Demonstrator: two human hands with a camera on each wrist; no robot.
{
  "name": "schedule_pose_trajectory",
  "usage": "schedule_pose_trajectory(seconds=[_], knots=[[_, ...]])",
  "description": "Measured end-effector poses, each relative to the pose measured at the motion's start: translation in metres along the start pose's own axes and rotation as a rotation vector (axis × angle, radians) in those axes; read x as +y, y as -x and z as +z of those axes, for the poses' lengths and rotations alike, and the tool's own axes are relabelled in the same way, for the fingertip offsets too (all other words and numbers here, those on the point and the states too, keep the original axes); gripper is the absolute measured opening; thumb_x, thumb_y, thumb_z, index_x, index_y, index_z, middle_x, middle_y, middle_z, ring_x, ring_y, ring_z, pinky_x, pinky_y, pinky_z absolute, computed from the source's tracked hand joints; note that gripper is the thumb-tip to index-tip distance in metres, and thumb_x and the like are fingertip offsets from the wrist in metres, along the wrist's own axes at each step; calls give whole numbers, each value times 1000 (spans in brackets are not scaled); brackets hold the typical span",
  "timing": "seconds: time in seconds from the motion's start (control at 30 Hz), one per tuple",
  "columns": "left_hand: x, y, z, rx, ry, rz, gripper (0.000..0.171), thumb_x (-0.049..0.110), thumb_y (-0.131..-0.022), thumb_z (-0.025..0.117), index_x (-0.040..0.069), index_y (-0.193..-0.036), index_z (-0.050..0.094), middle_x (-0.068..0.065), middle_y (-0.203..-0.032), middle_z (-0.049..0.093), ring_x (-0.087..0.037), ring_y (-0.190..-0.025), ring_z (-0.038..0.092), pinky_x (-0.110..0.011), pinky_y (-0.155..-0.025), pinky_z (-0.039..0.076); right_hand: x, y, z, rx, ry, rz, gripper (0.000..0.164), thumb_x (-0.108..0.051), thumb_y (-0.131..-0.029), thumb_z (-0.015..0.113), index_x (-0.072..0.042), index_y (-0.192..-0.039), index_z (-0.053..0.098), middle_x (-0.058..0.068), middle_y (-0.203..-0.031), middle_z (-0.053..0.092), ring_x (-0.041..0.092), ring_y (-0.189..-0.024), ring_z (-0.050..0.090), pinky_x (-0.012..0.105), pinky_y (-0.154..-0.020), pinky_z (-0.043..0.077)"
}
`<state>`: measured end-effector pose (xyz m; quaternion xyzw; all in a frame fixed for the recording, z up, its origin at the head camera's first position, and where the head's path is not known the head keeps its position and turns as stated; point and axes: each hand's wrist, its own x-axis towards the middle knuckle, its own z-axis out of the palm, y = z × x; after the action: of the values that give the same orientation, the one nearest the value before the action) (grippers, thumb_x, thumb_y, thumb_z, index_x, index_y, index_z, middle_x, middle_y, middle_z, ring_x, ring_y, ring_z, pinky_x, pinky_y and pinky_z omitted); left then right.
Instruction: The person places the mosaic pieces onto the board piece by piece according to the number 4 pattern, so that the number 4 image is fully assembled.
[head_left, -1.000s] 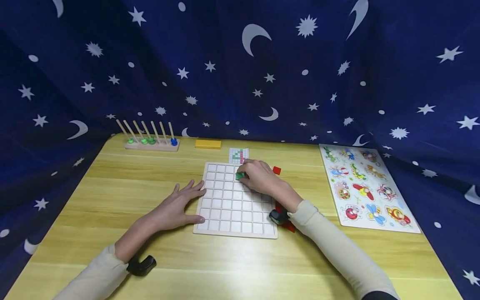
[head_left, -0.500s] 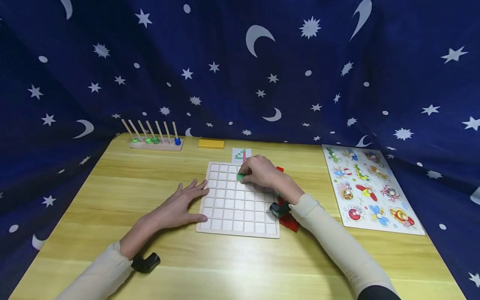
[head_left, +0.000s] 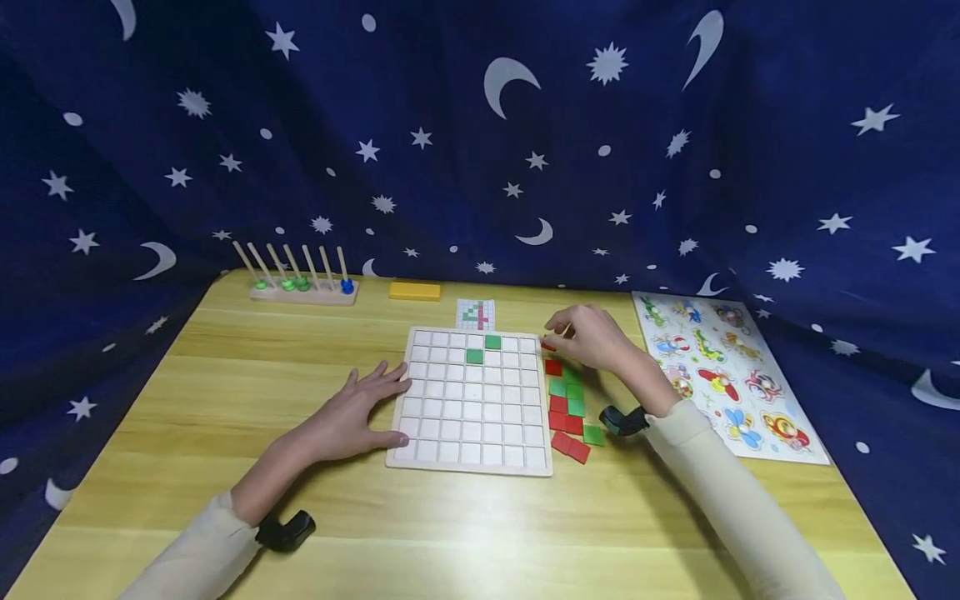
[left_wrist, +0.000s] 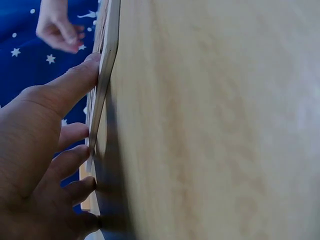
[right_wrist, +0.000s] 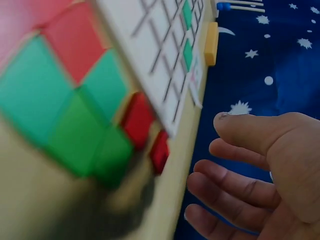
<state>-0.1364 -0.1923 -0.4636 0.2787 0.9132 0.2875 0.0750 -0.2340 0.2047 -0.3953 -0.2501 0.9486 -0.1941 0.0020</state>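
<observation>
A white grid board (head_left: 455, 408) in a pale wooden frame lies mid-table, with two green square tiles (head_left: 475, 357) set in cells near its top. My left hand (head_left: 356, 421) rests at the board's left edge, fingers spread, thumb and fingertips on the frame. Above the table, past the board's top right corner, hovers my right hand (head_left: 596, 337), its fingers loosely bent and nothing between them in the right wrist view. A red tile (head_left: 548, 343) lies just under its fingertips. More red tiles (head_left: 560, 442) and green tiles (head_left: 575, 392) lie along the board's right side.
A small pattern card (head_left: 476, 315) lies behind the board. Farther back are a yellow block (head_left: 415, 291) and a peg stand (head_left: 303, 292) with green and blue beads. At the right lies an insect puzzle board (head_left: 720, 367). A starry blue cloth (head_left: 420, 83) hangs behind the table.
My right hand has let go of a green tile, now lying in a board cell, and moved right to beyond the board's corner. My left hand stays at the frame.
</observation>
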Motion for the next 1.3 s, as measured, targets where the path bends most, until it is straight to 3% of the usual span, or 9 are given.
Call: schedule_pose_trajectory(seconds=[0.4,0.57,1.0,1.2,1.3], knots=[[0,6,-8,-6,-8,-6,77,40,-86,78,10,-150,46,-4,-163,26,-34,-150,16,-68,-114,4,8,38,4,-55,20,30,17,-17,-86,81,-7,-98,78,-1,-83,71,17,-75,65,40,-68,52],[0,6,-9,-13,-7,-2,78,40,-86,78,10,-151,46,-4,-163,26,-34,-150,16,-68,-113,4,9,42,9,-63,30,28,17,-19,-84,83,-8,-96,78,-2,-80,67,13,-71,59,35,-64,49],[3,-1,-8,-39,-12,12,78,43,-88,76,11,-151,45,-4,-163,24,-34,-150,14,-68,-114,3,21,50,7,-59,33,50,20,-16,-85,81,-6,-102,76,1,-84,67,16,-74,60,38,-68,49],[3,-1,-8,-15,-16,-25,79,45,-85,78,15,-151,47,-1,-162,28,-37,-151,10,-75,-107,-6,14,46,8,-51,107,-13,17,-10,-82,80,-5,-98,76,5,-81,64,17,-69,52,38,-62,46],[2,-1,-6,-19,-16,-26,81,49,-85,77,16,-152,46,1,-162,29,-37,-151,10,-76,-106,-7,14,47,10,-29,102,9,16,-9,-82,79,-5,-96,76,6,-80,64,17,-68,52,37,-60,45]])
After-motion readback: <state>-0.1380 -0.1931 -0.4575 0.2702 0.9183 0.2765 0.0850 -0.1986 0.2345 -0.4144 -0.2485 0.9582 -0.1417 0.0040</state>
